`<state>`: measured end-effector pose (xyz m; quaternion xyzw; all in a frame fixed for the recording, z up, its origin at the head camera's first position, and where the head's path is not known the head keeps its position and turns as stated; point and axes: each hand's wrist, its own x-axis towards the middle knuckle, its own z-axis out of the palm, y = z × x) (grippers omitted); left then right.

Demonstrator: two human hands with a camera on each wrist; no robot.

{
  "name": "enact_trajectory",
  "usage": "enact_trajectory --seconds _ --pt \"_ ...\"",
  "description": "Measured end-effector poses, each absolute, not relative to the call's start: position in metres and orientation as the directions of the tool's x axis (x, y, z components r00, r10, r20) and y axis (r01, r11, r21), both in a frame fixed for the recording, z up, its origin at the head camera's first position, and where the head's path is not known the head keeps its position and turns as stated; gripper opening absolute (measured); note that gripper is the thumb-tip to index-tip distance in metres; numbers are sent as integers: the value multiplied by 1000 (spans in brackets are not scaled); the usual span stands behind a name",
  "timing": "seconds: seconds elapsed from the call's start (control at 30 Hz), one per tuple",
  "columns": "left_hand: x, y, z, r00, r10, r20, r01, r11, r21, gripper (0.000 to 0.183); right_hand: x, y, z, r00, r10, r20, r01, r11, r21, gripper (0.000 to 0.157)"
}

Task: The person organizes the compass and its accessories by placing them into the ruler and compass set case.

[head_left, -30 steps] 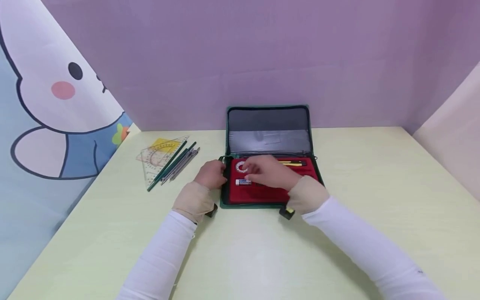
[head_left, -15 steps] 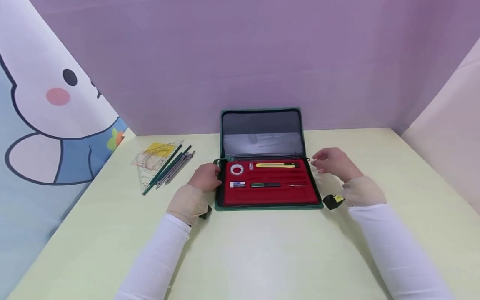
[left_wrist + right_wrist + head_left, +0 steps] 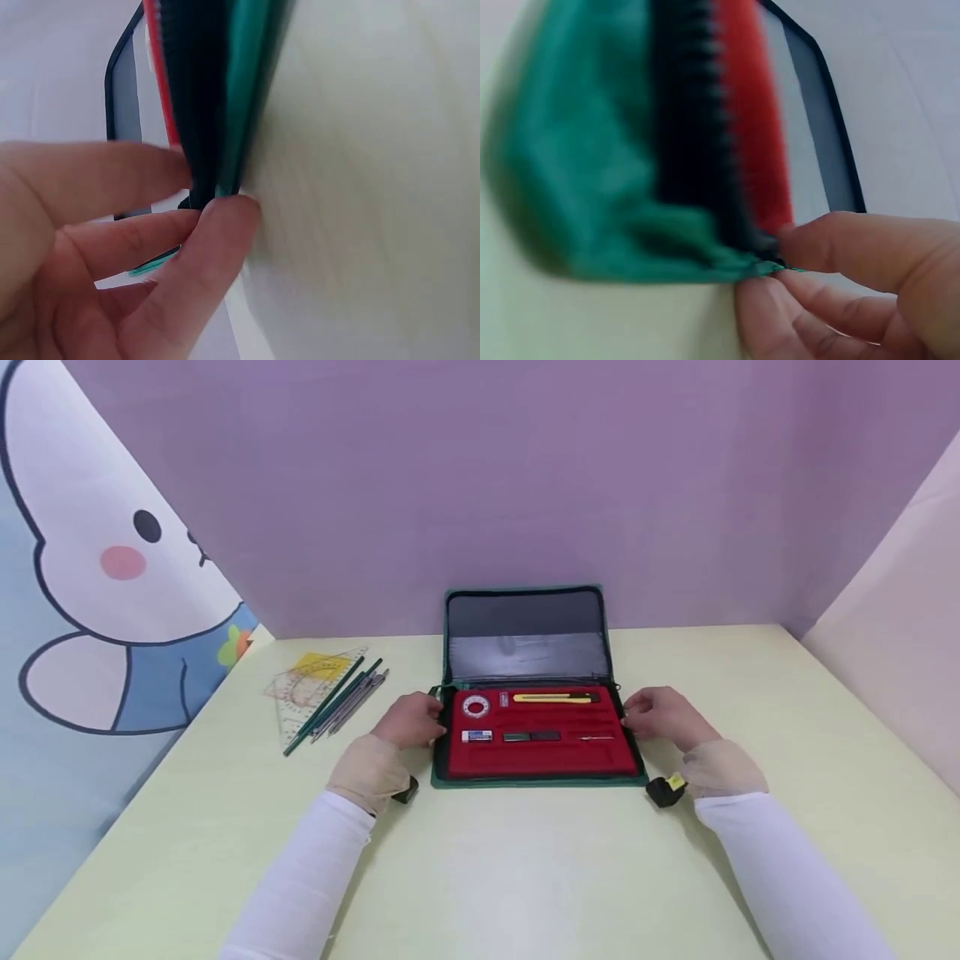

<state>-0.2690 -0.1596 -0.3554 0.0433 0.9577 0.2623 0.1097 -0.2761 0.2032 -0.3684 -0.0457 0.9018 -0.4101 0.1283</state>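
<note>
A green zip case lies unfolded on the table with its lid leaning up at the back. Set in its red tray are a white ring, an eraser, a yellow utility knife, a dark green and black stick-like piece and a thin metal piece. My left hand pinches the case's left edge between thumb and fingers, clear in the left wrist view. On the opposite side, my right hand pinches the right edge; the right wrist view shows its green cloth bunching there.
Left of the case lie clear set squares with a protractor, a yellow sheet and several green and grey pencil-like tools. A purple backdrop rises behind the table.
My right hand has moved from above the red tray out to the case's right side and now grips that edge. The left hand stays at the left edge.
</note>
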Motion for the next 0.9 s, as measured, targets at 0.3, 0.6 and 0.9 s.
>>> enact_trajectory --seconds 0.3,0.6,0.9 --pt "-270 -173 -347 -980 180 -82 120 871 477 36 -265 210 -375 -974 -154 -166 14 692 -722 26" --pt "-287 -230 -317 -991 66 -118 10 905 426 33 -266 206 -374 -979 -134 -154 20 686 -727 25" --pt "-310 -250 -323 -988 -44 -149 -67 986 155 26 -272 205 -372 -977 -167 -135 -8 655 -756 25"
